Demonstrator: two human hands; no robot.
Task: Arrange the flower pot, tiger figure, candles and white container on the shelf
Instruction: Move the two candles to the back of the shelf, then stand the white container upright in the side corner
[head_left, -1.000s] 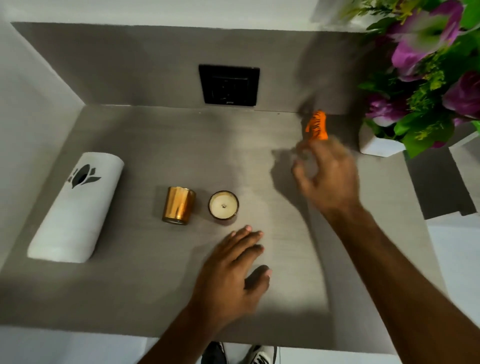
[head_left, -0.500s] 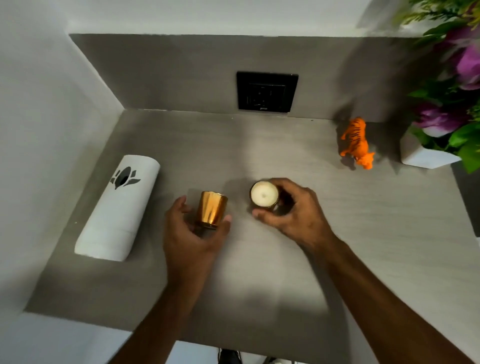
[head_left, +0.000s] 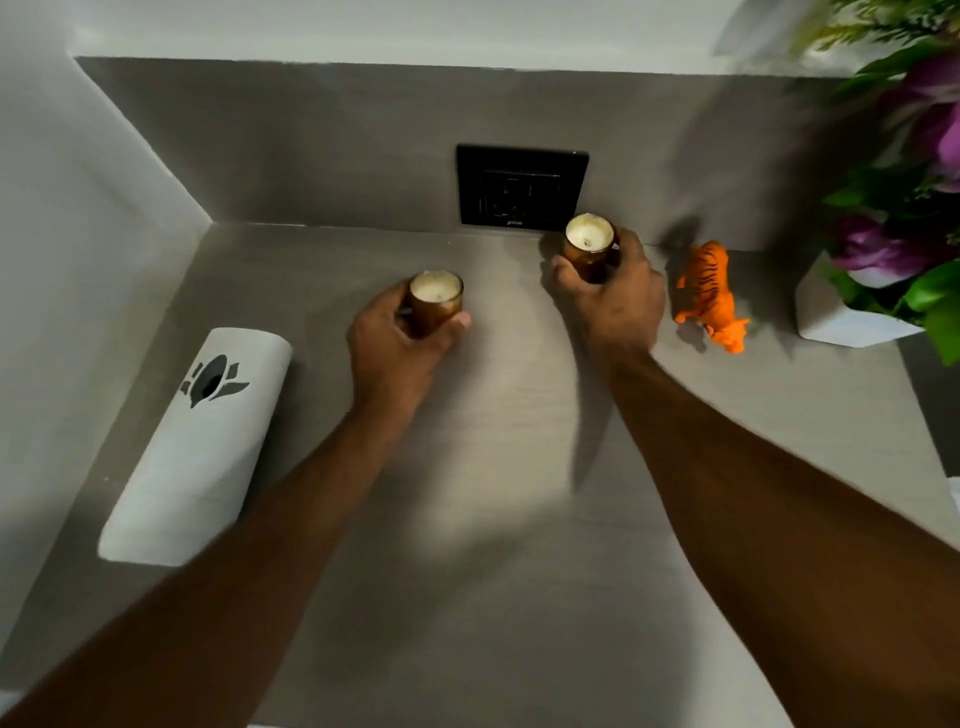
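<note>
Two candles in amber glass, both upright, wax tops visible. Left candle (head_left: 435, 304) sat mid-shelf, abt 10 o'clock from frame ctr; left hand (head_left: 397, 353) wrapped round it, thumb on one side, fingers curled on the other, grip narrow and closed on the glass. Right candle (head_left: 589, 247) was further back, abt 1 o'clock, just in front of the black wall socket (head_left: 522, 186); right hand (head_left: 615, 299) clasped it from behind and the sides, fingers tight to the glass. Couldn't tell whether either base touched the shelf (head_left: 519, 519) or was lifted.

Tiger figure (head_left: 709, 296) stood at 2 o'clock, just beside the R hand, not touching it, head toward the near edge. Flower pot (head_left: 841, 317), white, at 3 o'clock near the tiger, purple blooms and green leaves spilling over. White container (head_left: 200, 447) lay on its side at 9 o'clock, well apart from the L hand, black flower logo facing up.
</note>
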